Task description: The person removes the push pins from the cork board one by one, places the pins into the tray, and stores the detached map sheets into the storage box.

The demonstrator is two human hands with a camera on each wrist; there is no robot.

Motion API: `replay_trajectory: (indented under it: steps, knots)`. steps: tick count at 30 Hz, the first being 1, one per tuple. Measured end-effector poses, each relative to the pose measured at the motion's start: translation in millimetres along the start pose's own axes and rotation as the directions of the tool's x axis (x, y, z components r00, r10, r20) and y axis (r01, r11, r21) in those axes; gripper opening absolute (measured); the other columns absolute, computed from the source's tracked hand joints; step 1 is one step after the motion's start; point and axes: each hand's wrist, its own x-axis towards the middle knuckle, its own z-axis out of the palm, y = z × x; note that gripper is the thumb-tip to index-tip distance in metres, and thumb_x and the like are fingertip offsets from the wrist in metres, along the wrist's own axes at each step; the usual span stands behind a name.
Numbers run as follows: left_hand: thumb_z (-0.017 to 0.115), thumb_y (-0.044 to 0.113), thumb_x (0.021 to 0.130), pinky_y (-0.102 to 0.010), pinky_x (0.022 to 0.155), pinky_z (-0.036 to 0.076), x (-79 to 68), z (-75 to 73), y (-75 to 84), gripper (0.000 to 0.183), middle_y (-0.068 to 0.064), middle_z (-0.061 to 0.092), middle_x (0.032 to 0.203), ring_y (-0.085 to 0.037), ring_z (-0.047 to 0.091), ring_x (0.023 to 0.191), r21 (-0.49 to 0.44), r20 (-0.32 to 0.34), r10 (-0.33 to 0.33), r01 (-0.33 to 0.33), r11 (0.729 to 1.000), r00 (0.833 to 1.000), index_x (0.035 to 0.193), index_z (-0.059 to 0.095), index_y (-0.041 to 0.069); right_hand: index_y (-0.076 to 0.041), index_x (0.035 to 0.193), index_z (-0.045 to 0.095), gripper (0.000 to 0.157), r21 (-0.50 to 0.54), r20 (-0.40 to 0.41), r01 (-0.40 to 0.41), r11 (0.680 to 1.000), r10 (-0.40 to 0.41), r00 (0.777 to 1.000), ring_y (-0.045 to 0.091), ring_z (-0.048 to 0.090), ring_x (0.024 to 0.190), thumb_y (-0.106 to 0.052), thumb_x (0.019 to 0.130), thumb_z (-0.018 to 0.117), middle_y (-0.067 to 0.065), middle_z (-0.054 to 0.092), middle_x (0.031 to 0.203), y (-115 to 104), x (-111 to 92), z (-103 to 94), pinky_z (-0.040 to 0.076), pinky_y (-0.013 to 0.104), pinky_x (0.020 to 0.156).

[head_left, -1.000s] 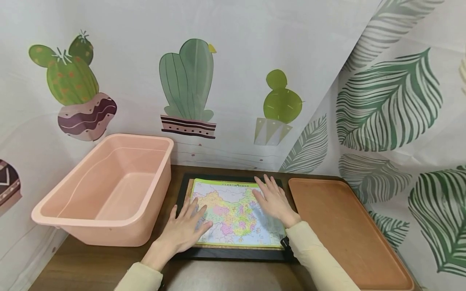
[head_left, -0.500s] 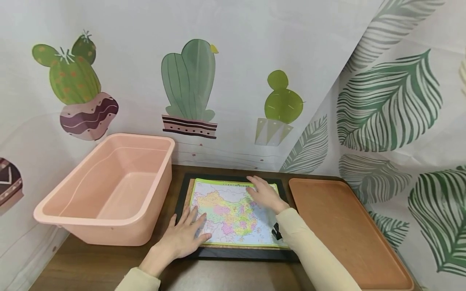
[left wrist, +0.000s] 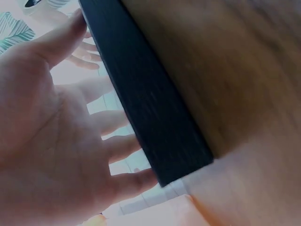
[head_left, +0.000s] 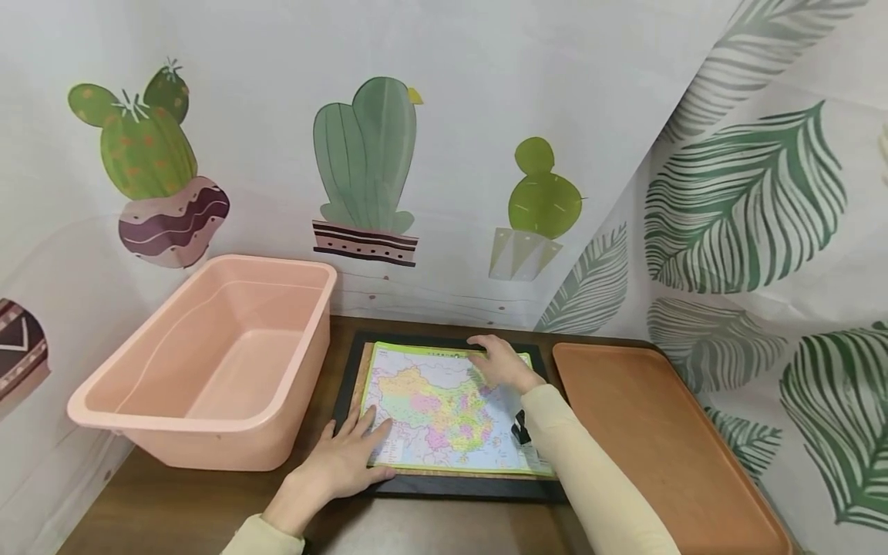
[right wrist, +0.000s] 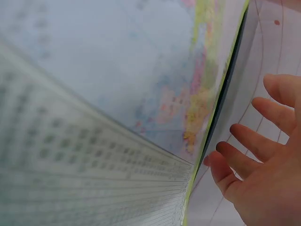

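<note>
A colourful map sheet with a green border lies over a brown board inside a black frame on the wooden table. My left hand has its fingers spread over the frame's lower left corner and the map's edge; the left wrist view shows that palm beside the dark frame bar. Over the map's upper right part is my right hand, its fingers slightly bent and holding nothing. Close by in the right wrist view are the right fingers, separate from the map's printed surface.
To the left stands a deep pink plastic basin. An orange-brown tray lies right of the frame. Behind the table hangs a white cloth printed with cacti and leaves. A small black object shows beside the right sleeve.
My right hand has moved left along the map's upper part, its fingers bending more. My left hand has slid slightly down towards the frame's near left corner.
</note>
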Motion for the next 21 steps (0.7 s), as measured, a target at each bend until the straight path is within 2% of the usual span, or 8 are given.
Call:
replay_trajectory:
  steps: [3,4,8,13,16,19,21]
  knots:
    - [0.063,0.055,0.089,-0.069,0.105,0.019,0.3,-1.4,-0.5,0.074,-0.018,0.028,0.157,-0.042,0.017,0.144,-0.002,0.006,0.007,-0.007,1.000,1.000,0.149,0.044,0.016,-0.008,0.142,0.051,0.042,0.032,-0.004,-0.028,0.999,0.028,1.000,0.033,0.051,0.124,-0.023,0.102,0.054,0.016,0.046,0.144,-1,2,-3.7,0.043,0.050,0.097]
    - [0.063,0.055,0.089,-0.069,0.105,0.019,0.8,-2.0,-0.5,0.074,-0.018,0.028,0.156,-0.043,0.018,0.144,-0.001,0.009,0.013,-0.013,1.000,1.000,0.148,0.044,0.015,-0.008,0.142,0.051,0.042,0.043,-0.002,-0.037,0.998,0.037,0.999,0.035,0.056,0.116,-0.023,0.103,0.054,0.016,0.046,0.144,-1,3,-4.7,0.044,0.050,0.095]
    - [0.062,0.056,0.089,-0.069,0.104,0.020,3.0,-4.3,0.3,0.074,-0.020,0.030,0.155,-0.043,0.020,0.143,0.006,0.022,0.026,-0.027,1.000,0.999,0.147,0.046,0.014,-0.006,0.140,0.052,0.040,0.051,0.003,-0.020,0.998,0.020,1.000,0.032,0.061,0.106,-0.020,0.102,0.054,0.015,0.051,0.140,2,7,-4.0,0.046,0.047,0.090]
    - [0.062,0.057,0.088,-0.070,0.103,0.022,2.5,-3.8,-1.0,0.074,-0.020,0.032,0.154,-0.042,0.022,0.143,0.017,0.040,0.030,-0.030,0.999,0.999,0.146,0.047,0.014,-0.006,0.133,0.058,0.034,0.022,-0.011,0.003,1.000,-0.003,1.000,0.030,0.056,0.114,-0.017,0.101,0.057,0.015,0.057,0.129,3,13,5.2,0.047,0.047,0.091]
    - [0.062,0.057,0.088,-0.071,0.102,0.023,1.1,-4.6,-2.4,0.074,-0.020,0.032,0.154,-0.042,0.025,0.142,0.032,0.040,0.033,-0.034,0.999,0.999,0.146,0.047,0.014,-0.005,0.124,0.063,0.027,0.002,-0.030,-0.005,1.000,0.005,1.000,0.023,0.060,0.098,-0.015,0.099,0.059,0.009,0.063,0.111,1,17,8.5,0.049,0.042,0.084]
    - [0.061,0.058,0.089,-0.070,0.102,0.023,0.0,-5.8,-3.1,0.074,-0.021,0.033,0.153,-0.043,0.027,0.141,0.047,0.036,0.037,-0.038,0.998,0.999,0.146,0.047,0.014,-0.006,0.112,0.068,0.017,-0.008,-0.036,-0.023,1.000,0.022,0.999,0.016,0.058,0.078,-0.014,0.098,0.060,0.001,0.064,0.093,0,22,9.9,0.049,0.036,0.074]
    - [0.060,0.058,0.089,-0.070,0.102,0.024,-0.2,-5.7,-3.6,0.074,-0.021,0.033,0.153,-0.043,0.028,0.140,0.052,0.038,0.041,-0.043,0.998,0.998,0.146,0.047,0.014,-0.007,0.105,0.069,0.013,-0.008,-0.029,-0.036,0.999,0.036,0.999,0.015,0.057,0.071,-0.014,0.098,0.061,0.000,0.064,0.087,1,24,10.5,0.049,0.034,0.069]
